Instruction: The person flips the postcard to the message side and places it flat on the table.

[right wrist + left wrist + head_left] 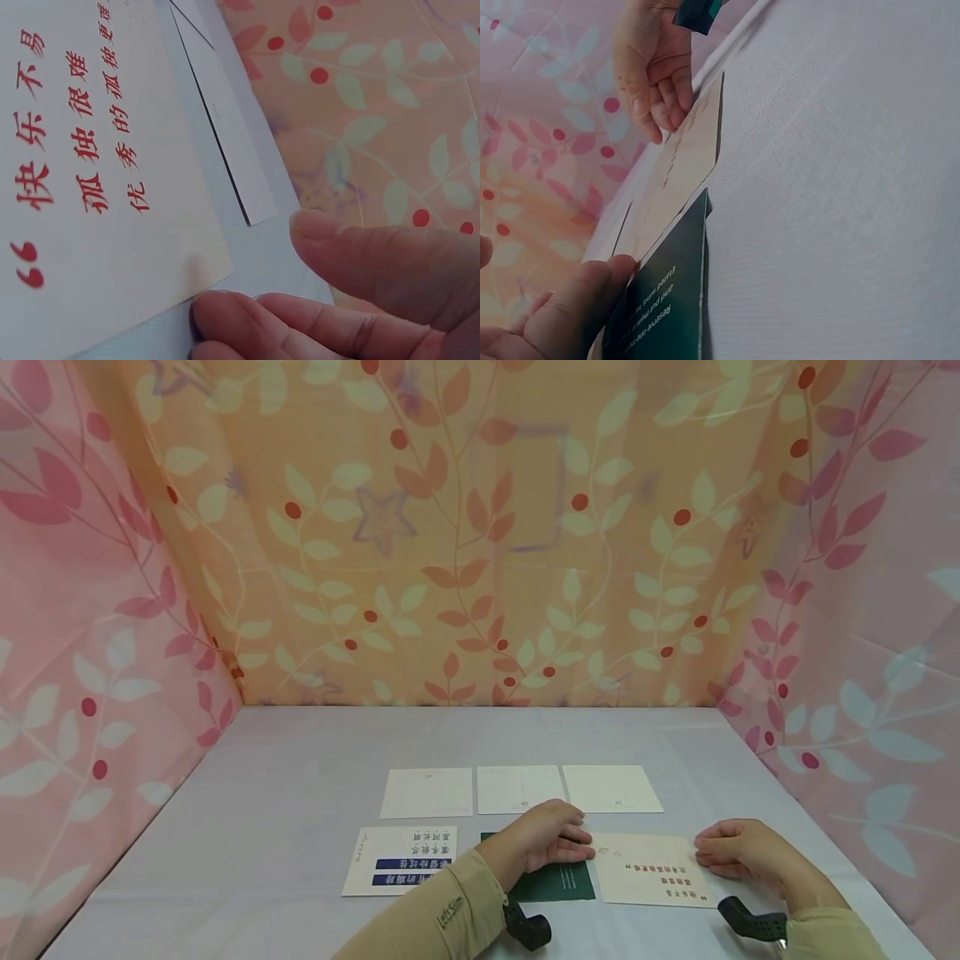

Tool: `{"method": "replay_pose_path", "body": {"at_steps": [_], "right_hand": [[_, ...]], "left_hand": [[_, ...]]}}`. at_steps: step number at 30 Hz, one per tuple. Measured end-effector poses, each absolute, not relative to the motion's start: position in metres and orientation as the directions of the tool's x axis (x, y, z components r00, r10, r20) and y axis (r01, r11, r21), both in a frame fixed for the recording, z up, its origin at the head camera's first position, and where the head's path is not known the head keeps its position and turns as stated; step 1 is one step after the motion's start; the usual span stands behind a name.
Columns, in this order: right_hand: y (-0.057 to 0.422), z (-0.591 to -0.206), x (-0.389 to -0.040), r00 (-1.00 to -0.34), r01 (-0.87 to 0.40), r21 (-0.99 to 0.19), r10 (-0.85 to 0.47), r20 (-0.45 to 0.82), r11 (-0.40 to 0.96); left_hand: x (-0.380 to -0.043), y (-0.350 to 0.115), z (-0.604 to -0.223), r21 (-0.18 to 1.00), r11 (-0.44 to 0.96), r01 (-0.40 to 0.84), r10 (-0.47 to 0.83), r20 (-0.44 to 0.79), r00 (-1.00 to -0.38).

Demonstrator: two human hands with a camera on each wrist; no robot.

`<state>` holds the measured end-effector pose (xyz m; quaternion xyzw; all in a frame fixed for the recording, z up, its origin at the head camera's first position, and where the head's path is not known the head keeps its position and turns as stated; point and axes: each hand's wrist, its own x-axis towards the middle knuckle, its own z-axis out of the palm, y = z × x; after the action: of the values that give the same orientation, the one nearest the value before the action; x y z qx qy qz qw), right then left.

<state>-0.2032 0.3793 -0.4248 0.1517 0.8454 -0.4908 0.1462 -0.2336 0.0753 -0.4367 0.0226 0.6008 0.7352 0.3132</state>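
Observation:
A cream card (652, 868) with red lettering lies flat at the right end of the near row. My right hand (757, 858) is at its right edge, fingertips touching or very close, and the right wrist view has the thumb (337, 240) apart from the fingers. Left of it lies a dark green card (561, 885) with small pale print, partly covered by my left hand (543, 837). The left fingertips rest where the green and cream cards meet. A white card with blue bands (378, 842) lies further left, its lower corner behind the left sleeve.
Beyond the near row lie three plain white cards: a left one (426, 795), a middle one (517, 787) and a right one (615, 792). All are on a white-covered table (285, 760), with patterned curtains (465, 527) at the back and both sides.

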Motion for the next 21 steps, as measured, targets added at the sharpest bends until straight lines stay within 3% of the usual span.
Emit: {"method": "replay_pose_path", "body": {"at_steps": [21], "right_hand": [[0.378, -0.423, -0.199, -0.907, 0.410, -0.785, 0.120, -0.403, 0.465]], "left_hand": [[-0.222, 0.071, -0.433, 0.894, -0.103, -0.437, 0.518, -0.327, -0.791]]}}
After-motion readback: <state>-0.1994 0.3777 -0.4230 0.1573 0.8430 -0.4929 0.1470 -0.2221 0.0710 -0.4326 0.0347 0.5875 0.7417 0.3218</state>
